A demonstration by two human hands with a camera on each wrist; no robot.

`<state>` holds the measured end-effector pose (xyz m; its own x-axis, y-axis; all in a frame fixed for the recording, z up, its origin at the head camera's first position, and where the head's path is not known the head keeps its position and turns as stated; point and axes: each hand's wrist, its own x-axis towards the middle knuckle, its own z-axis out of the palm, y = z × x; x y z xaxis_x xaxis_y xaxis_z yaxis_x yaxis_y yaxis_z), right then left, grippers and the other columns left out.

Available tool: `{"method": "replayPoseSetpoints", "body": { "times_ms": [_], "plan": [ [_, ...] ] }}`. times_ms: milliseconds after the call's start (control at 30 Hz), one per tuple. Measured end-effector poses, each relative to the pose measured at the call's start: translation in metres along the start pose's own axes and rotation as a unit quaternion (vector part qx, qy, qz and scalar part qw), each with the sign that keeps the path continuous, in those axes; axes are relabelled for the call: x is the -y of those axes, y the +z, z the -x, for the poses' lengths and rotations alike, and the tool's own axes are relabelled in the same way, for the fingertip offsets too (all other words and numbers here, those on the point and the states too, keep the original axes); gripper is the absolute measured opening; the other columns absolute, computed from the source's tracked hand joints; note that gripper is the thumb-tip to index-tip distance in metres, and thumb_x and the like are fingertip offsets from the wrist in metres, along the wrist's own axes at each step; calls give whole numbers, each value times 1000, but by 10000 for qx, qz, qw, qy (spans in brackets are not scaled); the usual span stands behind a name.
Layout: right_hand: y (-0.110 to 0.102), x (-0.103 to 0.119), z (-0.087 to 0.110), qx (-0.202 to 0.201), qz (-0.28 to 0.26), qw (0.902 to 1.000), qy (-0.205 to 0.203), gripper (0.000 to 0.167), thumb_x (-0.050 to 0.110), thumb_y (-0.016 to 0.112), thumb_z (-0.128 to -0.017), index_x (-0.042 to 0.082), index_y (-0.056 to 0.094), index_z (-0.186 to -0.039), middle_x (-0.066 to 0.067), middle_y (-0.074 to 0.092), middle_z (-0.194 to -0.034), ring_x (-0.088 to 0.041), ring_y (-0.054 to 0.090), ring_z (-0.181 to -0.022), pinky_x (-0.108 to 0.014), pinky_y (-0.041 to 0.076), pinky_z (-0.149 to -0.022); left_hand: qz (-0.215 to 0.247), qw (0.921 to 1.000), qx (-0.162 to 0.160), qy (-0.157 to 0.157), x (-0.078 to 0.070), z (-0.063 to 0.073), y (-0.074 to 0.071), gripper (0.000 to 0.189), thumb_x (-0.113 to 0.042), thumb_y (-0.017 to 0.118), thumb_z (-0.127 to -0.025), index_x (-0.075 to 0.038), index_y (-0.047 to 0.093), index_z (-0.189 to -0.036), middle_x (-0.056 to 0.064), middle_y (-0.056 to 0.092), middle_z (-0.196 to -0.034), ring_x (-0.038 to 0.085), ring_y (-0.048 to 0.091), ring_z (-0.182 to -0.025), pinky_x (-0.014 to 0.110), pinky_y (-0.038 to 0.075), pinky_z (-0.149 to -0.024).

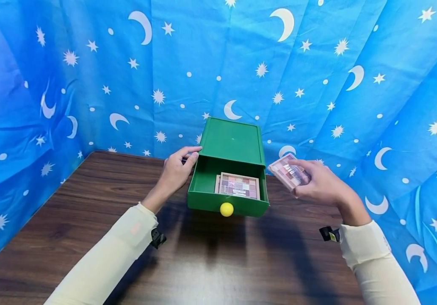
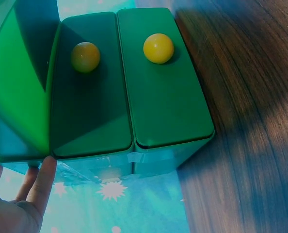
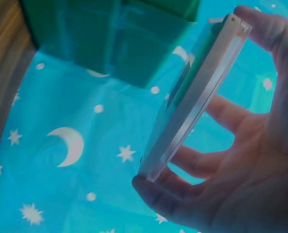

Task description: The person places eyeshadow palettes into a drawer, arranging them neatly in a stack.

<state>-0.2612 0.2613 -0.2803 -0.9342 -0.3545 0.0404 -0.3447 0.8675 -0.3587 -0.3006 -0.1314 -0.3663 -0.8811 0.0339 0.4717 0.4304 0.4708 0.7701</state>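
Note:
A green drawer cabinet (image 1: 233,140) stands on the table with its top drawer (image 1: 203,176) pulled out. Inside that drawer lies an eyeshadow palette (image 1: 240,185) with a clear lid, overlapping another pale-edged case at its left. My right hand (image 1: 323,182) holds a second eyeshadow palette (image 1: 290,173) by its edges, tilted, to the right of the drawer. The right wrist view shows this palette (image 3: 197,99) edge-on between thumb and fingers. My left hand (image 1: 176,169) rests its fingertips against the cabinet's left side; the left wrist view shows the fingers (image 2: 42,187) fairly straight there.
Below the pulled-out drawer are two shut drawers with yellow knobs (image 2: 158,48). Another yellow knob (image 1: 226,209) is on the open drawer's front. A blue cloth (image 1: 188,55) with moons and stars hangs behind the dark wooden table (image 1: 100,203).

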Motion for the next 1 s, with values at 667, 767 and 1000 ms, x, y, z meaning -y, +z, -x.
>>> {"method": "replayPoseSetpoints", "body": {
  "times_ms": [667, 767, 1000],
  "plan": [
    [10, 56, -29, 886, -578, 9781, -1794, 81, 24, 73, -74, 21, 49, -151, -10, 35, -157, -30, 39, -125, -39, 50, -85, -63, 10000, 20, -20, 0, 0, 0, 35, -35, 52, -107, -22, 67, -135, 12, 71, -113, 26, 64, -98, 38, 46, -75],
    [10, 64, -32, 971, -546, 9770, -1817, 82, 21, 71, -72, 23, 50, -151, -8, 34, -158, -26, 43, -115, -35, 52, -75, -50, 10000, 13, -15, 0, 0, 0, 34, -35, 52, -107, -22, 67, -135, 12, 72, -112, 25, 64, -96, 38, 46, -74],
    [11, 74, -34, 1123, -438, 9740, -1921, 84, 23, 75, -73, 26, 48, -153, -8, 25, -166, -32, 34, -136, -49, 51, -90, -42, 10000, 16, -1, 0, 1, -1, 34, -34, 53, -107, -22, 67, -135, 12, 72, -111, 25, 63, -90, 38, 46, -73]
  ]
}}
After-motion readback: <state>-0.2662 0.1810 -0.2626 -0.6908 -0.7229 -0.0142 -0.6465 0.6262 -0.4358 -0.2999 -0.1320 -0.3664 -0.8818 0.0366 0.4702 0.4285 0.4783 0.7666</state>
